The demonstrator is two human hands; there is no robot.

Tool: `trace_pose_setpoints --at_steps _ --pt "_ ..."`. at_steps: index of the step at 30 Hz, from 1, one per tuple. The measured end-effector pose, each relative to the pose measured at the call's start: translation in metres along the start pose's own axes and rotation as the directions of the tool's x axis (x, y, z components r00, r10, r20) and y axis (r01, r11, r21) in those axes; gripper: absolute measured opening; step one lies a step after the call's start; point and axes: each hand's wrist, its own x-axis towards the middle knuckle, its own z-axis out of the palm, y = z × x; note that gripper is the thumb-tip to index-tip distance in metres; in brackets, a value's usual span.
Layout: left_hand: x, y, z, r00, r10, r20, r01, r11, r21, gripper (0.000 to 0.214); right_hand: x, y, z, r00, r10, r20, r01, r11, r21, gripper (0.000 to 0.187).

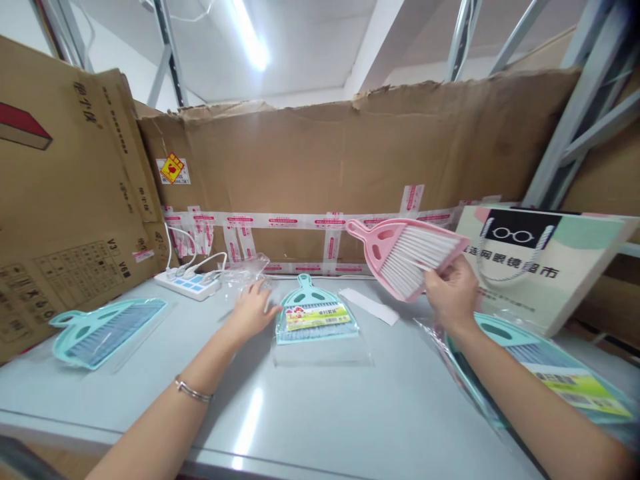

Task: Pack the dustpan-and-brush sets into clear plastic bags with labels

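My right hand [450, 288] grips a pink mini brush [406, 255] by its white bristle end and holds it up above the table, handle pointing left. My left hand [251, 311] lies on the grey table [350, 413] with fingers spread, its fingertips touching the left edge of a teal dustpan set [315, 315] sealed in a clear bag with a yellow-green label. Crumpled clear plastic bags [243, 269] lie just behind my left hand.
A bare teal brush [103, 329] lies at the far left. A white power strip [187, 283] with plugged cables sits by the cardboard wall. A white paper strip [369, 305] lies mid-table. Bagged teal sets [560, 373] and a paper shopping bag [540, 267] stand on the right.
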Motion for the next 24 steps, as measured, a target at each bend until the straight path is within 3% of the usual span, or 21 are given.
trace_pose_setpoints --at_steps 2,5,8,11,13,15,17,19,21,22,23,24 --pt "-0.002 0.015 0.012 0.993 0.039 0.115 -0.035 0.999 -0.033 0.04 0.0 0.0 0.006 0.981 0.194 -0.019 -0.183 0.948 0.259 0.024" --pt "-0.006 0.031 0.022 0.982 -0.014 0.186 0.031 0.996 -0.087 0.046 -0.006 -0.006 0.014 0.891 0.442 0.101 -0.425 0.736 0.526 0.03" --pt "-0.004 0.044 0.027 0.972 -0.032 0.231 0.087 0.969 -0.233 0.053 -0.017 -0.014 0.021 0.809 0.538 0.237 -0.558 0.577 0.596 0.03" --pt "0.002 0.053 0.028 0.964 -0.009 0.264 0.142 0.86 -0.491 0.064 -0.03 -0.017 0.026 0.729 0.582 0.359 -0.664 0.476 0.577 0.027" --pt "0.005 0.056 0.022 0.971 -0.071 0.227 0.208 0.718 -0.664 0.068 -0.039 -0.021 0.028 0.675 0.578 0.458 -0.729 0.43 0.532 0.026" --pt "0.005 0.059 0.013 0.964 -0.061 0.257 0.256 0.458 -0.851 0.068 -0.051 -0.028 0.031 0.614 0.545 0.571 -0.789 0.411 0.456 0.026" --pt "0.002 0.06 0.004 0.955 0.075 0.288 0.277 0.13 -0.952 0.066 -0.065 -0.041 0.033 0.531 0.493 0.689 -0.84 0.412 0.353 0.026" --pt "-0.001 0.057 -0.002 0.949 0.181 0.257 0.277 -0.096 -0.956 0.063 -0.078 -0.055 0.035 0.429 0.443 0.787 -0.876 0.415 0.244 0.027" --pt "-0.004 0.05 -0.006 0.954 0.213 0.213 0.255 -0.192 -0.948 0.059 -0.085 -0.066 0.036 0.337 0.405 0.85 -0.891 0.428 0.149 0.029" --pt "-0.005 0.045 -0.007 0.961 0.202 0.189 0.231 -0.212 -0.949 0.057 -0.086 -0.069 0.036 0.318 0.395 0.862 -0.888 0.444 0.124 0.031" --pt "-0.005 0.04 -0.009 0.972 0.169 0.163 0.199 -0.224 -0.954 0.057 -0.085 -0.071 0.035 0.33 0.395 0.857 -0.877 0.465 0.123 0.035" --pt "-0.005 0.035 -0.011 0.983 0.12 0.138 0.163 -0.23 -0.959 0.056 -0.083 -0.072 0.035 0.38 0.406 0.831 -0.857 0.493 0.151 0.039"
